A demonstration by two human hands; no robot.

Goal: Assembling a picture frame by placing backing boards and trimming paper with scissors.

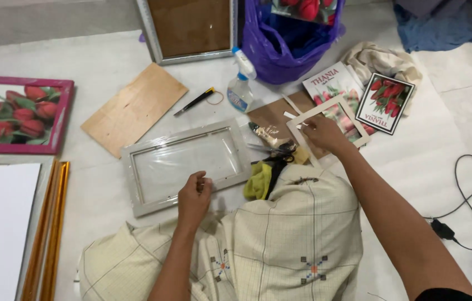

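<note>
White-painted, the rectangular picture frame with a glass pane lies flat on the floor, its long axis running left to right, tilted slightly up at the right. The left hand rests on its near rail, fingers curled. The right hand reaches further away to the right, pinching the thin cream cardboard mat over the tulip prints.

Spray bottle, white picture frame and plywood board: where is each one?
Spray bottle (240, 89): head view, on its clear body.
White picture frame (183, 137): head view, on its top rail.
Plywood board (134, 108): head view, on the middle of its face.
</note>
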